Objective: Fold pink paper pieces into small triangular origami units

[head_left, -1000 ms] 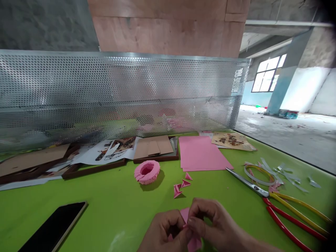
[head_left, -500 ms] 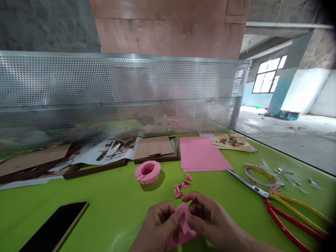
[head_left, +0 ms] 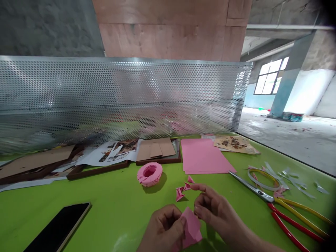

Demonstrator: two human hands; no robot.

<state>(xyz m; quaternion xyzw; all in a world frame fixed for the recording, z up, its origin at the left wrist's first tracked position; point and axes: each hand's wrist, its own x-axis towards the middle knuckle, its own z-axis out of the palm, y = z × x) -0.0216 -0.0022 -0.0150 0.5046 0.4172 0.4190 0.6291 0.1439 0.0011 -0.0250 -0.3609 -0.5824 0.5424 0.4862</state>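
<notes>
My left hand pinches a small piece of pink paper between thumb and fingers, low in the middle of the head view. At the paper's right edge is my right hand, its index finger stretched forward and apart from the thumb, the other fingers curled. Whether its thumb touches the paper is hard to see. Just beyond the hands lie several small folded pink paper triangles. Farther back and left sits a pink ring with a ridged side.
Pink sheets lie behind the triangles. Scissors with red and yellow handles, a tape roll and clear strips are at right. A phone lies at left. Cardboard-topped trays line the perforated metal screen.
My right hand has moved slightly right, and its fingers have come off the paper's face. The paper in my left hand now shows a flatter, less creased face.
</notes>
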